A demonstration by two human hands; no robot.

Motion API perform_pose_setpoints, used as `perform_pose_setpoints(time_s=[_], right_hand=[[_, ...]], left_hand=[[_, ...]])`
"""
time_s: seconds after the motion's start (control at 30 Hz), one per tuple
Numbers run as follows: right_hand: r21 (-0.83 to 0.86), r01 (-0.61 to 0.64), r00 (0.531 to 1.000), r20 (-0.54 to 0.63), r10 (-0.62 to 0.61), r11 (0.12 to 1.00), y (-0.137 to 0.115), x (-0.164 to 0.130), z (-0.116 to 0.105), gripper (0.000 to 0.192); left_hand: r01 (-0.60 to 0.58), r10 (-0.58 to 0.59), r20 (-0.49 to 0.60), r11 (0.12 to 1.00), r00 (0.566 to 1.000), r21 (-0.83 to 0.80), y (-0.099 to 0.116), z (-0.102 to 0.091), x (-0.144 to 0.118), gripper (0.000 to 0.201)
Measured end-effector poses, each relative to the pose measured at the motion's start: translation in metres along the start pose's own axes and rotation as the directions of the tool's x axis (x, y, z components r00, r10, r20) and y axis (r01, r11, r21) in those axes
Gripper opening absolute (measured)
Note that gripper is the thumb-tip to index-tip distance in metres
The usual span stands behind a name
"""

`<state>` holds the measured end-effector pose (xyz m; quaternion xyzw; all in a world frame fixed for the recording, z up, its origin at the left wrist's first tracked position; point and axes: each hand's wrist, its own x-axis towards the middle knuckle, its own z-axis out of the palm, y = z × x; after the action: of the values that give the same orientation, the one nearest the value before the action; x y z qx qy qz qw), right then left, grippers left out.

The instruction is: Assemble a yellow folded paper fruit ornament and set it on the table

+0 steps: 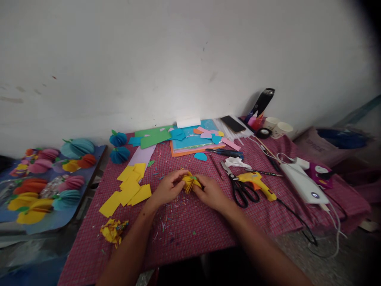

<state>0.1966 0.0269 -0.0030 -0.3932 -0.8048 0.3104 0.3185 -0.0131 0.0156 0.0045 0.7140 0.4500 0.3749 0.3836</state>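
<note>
My left hand (168, 187) and my right hand (210, 192) meet at the middle of the table over the red checked cloth (190, 226). Both pinch a small folded yellow paper piece (190, 182) with a bit of green at its top. It is held just above the cloth, partly hidden by my fingers. A fan of yellow paper rectangles (127, 188) lies just left of my left hand. Black-handled scissors (239, 186) and a yellow glue gun (257, 183) lie to the right of my right hand.
A crumpled yellow scrap (113, 230) lies front left. Coloured sheets (190, 139), two blue paper balls (119, 147), a phone (233, 123), cups (278, 127) and a black bottle (263, 101) line the back. A white power bank (303, 182) with cables lies right. Finished paper fruits (47, 174) fill a board left.
</note>
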Motion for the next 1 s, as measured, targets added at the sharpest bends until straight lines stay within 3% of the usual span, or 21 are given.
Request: perform_pose_setpoints(time_s=[0.13,0.33,0.63,1.0], right_hand=[[-0.054,-0.026,0.999,-0.047,0.024,0.998,-0.001,-0.001,0.003,0.016],[-0.152,-0.031,0.998,-0.059,0.022,0.988,-0.002,-0.001,0.003,0.021],[-0.042,0.075,0.997,-0.016,-0.075,0.996,-0.006,-0.002,0.0,0.052],[0.021,0.012,1.0,-0.025,-0.011,1.0,-0.005,-0.003,0.0,0.039]], left_hand=[[-0.088,0.099,-0.055,0.981,0.994,0.173,0.002,0.003,-0.001,0.041],[-0.224,0.251,-0.044,0.918,0.967,0.327,0.008,0.005,-0.003,0.054],[-0.134,0.162,-0.068,0.942,0.984,0.309,0.001,0.013,-0.001,0.06],[-0.093,0.128,-0.097,0.948,0.987,0.304,-0.005,0.017,0.001,0.057]])
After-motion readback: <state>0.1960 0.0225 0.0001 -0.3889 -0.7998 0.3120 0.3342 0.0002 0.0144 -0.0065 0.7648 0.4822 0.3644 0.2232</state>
